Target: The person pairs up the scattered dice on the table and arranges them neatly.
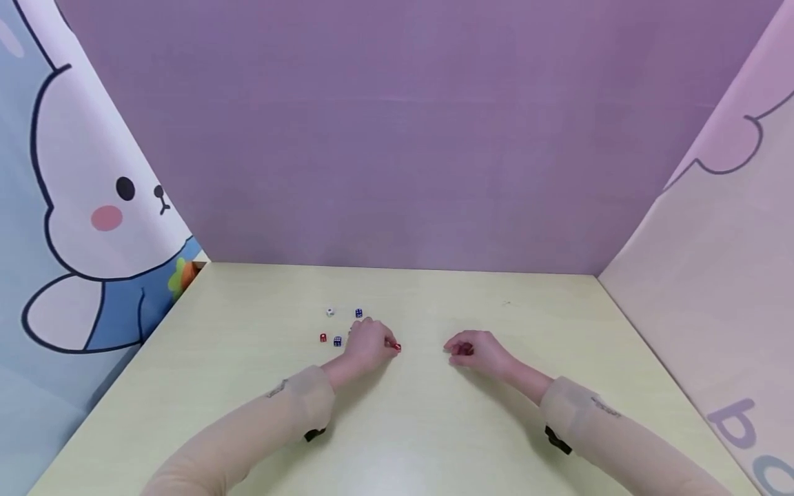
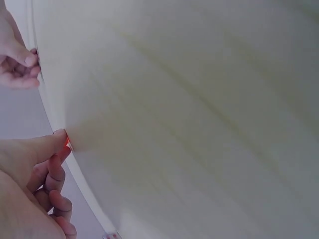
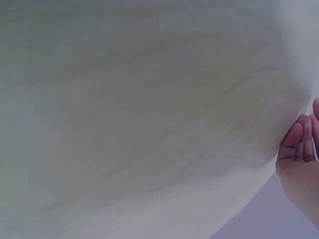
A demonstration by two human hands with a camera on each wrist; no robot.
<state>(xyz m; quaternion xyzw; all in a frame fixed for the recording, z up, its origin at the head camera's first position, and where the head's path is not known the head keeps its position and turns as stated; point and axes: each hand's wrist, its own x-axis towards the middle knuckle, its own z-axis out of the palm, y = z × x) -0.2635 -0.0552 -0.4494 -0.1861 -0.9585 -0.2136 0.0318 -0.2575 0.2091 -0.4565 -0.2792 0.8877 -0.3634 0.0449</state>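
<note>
My left hand [image 1: 370,344] pinches a small red die [image 1: 398,347] between thumb and fingertips, just above or on the table. In the left wrist view the red die [image 2: 68,142] glints at the fingertips, mostly covered by them. To the right, apart from it, my right hand [image 1: 480,351] rests by the tabletop with fingers loosely curled; no object shows in it. Left of the left hand lie a white die [image 1: 330,313], two blue dice [image 1: 358,313] and another red die [image 1: 323,337]. Something small beside the left knuckles is mostly hidden.
The pale wooden table [image 1: 434,434] extends to a purple backdrop [image 1: 397,138]. A rabbit-printed panel [image 1: 93,207] stands at left, a pale pink one [image 1: 713,275] at right. A faint mark [image 1: 507,303] shows on the table toward the back right.
</note>
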